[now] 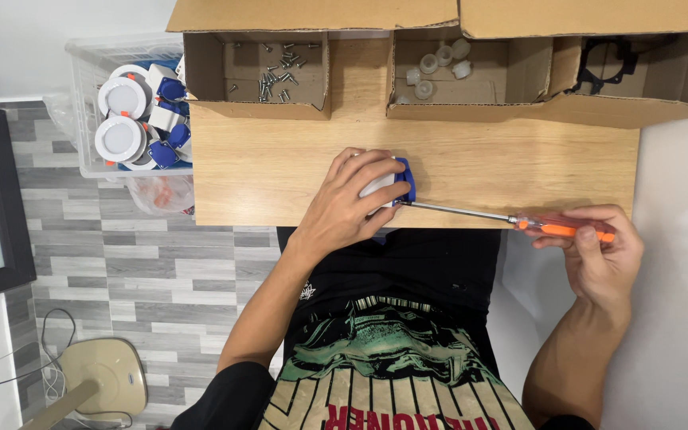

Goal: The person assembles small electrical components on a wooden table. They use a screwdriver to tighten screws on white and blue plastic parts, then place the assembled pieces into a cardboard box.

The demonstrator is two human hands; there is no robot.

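Resting on a wooden table [280, 171] above grey plank flooring [145, 263], left-hand fingers [364, 179] clamp a white-blue fitting [396, 185].

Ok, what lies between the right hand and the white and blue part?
In the head view, only the screwdriver: its metal shaft spans from the right hand to the white and blue part under the left hand.

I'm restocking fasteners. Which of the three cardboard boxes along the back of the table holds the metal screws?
The leftmost cardboard box, beside the clear plastic bin: loose screws lie in it. The middle one holds white plastic caps, the right a black part.
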